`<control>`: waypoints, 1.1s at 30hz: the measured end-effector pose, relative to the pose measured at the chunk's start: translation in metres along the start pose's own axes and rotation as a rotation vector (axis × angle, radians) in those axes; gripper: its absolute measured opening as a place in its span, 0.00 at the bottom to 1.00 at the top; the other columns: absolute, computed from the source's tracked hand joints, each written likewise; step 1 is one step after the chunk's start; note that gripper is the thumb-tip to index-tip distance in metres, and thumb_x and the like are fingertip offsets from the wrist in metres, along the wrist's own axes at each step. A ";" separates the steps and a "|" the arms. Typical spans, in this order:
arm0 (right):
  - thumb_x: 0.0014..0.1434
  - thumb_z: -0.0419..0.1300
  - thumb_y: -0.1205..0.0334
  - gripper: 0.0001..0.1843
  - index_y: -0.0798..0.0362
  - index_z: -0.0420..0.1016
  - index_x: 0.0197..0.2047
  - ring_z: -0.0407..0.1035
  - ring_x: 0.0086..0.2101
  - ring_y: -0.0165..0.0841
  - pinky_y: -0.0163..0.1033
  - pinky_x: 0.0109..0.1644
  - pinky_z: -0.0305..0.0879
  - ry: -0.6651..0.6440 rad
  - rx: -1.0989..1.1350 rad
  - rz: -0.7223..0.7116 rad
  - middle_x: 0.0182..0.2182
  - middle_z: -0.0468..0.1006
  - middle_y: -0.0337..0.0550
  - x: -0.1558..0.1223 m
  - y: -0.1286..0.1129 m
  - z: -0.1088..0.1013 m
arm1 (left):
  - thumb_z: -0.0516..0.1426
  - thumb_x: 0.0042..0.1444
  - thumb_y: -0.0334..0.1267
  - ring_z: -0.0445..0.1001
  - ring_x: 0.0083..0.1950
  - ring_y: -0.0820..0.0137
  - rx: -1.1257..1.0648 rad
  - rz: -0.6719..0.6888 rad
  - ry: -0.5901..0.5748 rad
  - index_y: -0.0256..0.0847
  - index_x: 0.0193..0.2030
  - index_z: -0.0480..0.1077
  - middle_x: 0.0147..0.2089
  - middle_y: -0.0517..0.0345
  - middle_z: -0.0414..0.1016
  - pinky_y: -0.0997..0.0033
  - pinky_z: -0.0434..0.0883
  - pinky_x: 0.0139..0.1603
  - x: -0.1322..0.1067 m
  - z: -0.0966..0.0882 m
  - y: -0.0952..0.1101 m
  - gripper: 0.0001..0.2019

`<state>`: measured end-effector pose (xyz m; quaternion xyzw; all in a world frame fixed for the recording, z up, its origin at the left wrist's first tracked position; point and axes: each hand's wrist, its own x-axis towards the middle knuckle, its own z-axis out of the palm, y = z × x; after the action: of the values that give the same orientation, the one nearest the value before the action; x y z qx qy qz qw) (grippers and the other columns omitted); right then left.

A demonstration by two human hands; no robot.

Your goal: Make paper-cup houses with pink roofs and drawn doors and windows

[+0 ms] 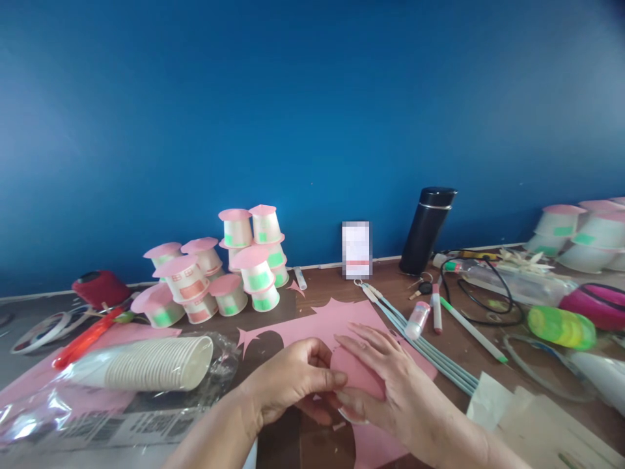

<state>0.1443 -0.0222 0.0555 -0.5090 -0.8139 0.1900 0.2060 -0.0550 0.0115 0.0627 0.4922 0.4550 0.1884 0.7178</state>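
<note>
Over the front middle of the table, a small rounded piece of pink paper (355,371) is held between both hands. My left hand (295,378) pinches its left edge between thumb and fingers. My right hand (383,371) wraps it from the right, fingers stretched across the top and thumb at the near edge. A white curved edge (352,417) shows under the right thumb; what it belongs to is mostly hidden. Beneath the hands lies a larger pink sheet (322,322) with rounded cutouts and jagged edges.
Paper cups with pink tops (195,280) stand stacked at left, behind bagged white cups (161,365). A black flask (427,228) stands near the blue wall. Pale blue sticks (439,358), a glue bottle (417,320), a green-capped marker (473,329) and a cable (510,296) lie at right.
</note>
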 end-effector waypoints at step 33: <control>0.56 0.60 0.44 0.35 0.48 0.64 0.64 0.56 0.61 0.47 0.56 0.63 0.57 0.020 0.047 0.044 0.62 0.65 0.49 -0.003 -0.001 0.003 | 0.56 0.53 0.58 0.64 0.31 0.73 0.233 0.174 0.282 0.38 0.38 0.68 0.32 0.61 0.68 0.73 0.61 0.30 0.014 0.012 -0.014 0.22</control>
<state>0.1429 -0.0256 0.0534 -0.5236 -0.7957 0.2086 0.2218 -0.0398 0.0091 0.0453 0.5783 0.5254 0.2628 0.5661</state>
